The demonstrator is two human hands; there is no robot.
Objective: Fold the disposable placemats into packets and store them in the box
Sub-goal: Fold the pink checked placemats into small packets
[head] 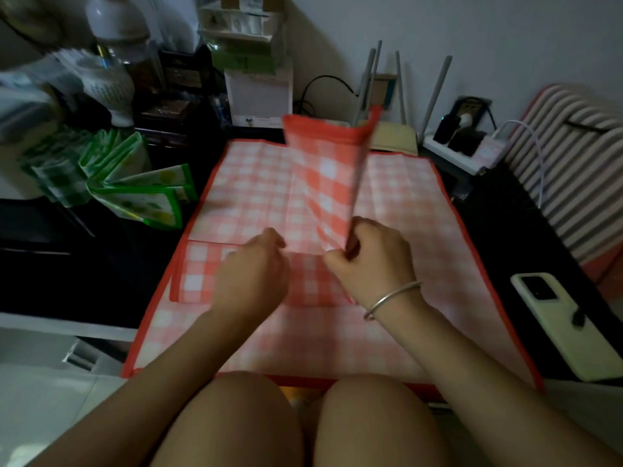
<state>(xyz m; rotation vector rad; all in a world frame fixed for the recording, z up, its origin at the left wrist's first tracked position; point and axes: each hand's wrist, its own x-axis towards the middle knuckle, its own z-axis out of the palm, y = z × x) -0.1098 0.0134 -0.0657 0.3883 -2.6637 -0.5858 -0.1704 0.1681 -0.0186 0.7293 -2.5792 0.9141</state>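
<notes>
Two knees, right hand grip pinching one raised red-check placemat, left hand grip unclear, one phone

Two hands, the left hand and the right hand; two red-checked placemats, the spread placemat and the folded placemat; one fanned pile of green placemats, sheets too overlapped to count; one phone; one bracelet; one power strip; one router carrying four antennas.

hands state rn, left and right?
Left hand: fingers curled over the table, grip cannot be told.
Right hand: closed, holding the folded red-checked placemat upright.
</notes>
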